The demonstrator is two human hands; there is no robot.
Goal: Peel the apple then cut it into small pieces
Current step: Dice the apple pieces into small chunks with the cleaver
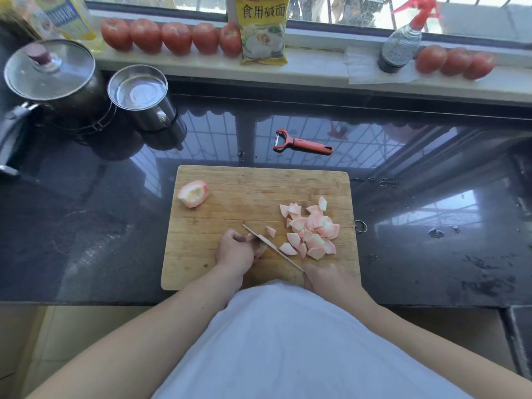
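Observation:
A wooden cutting board (230, 197) lies on the dark counter. Several small pinkish apple pieces (312, 230) are piled on its right side, with one lone piece (271, 231) just left of them. A larger peeled apple chunk (193, 193) sits at the board's far left corner. My left hand (234, 250) holds down a small apple piece, mostly hidden under its curled fingers. My right hand (328, 279) grips the handle of a knife (273, 246). Its blade runs diagonally against the left hand's fingers, edge down on the board.
An orange peeler (302, 144) lies on the counter behind the board. A lidded pot (51, 73) and a steel cup of water (141, 96) stand at the back left. Tomatoes (169, 37), a yellow packet (263, 30) and a spray bottle (401, 46) line the windowsill.

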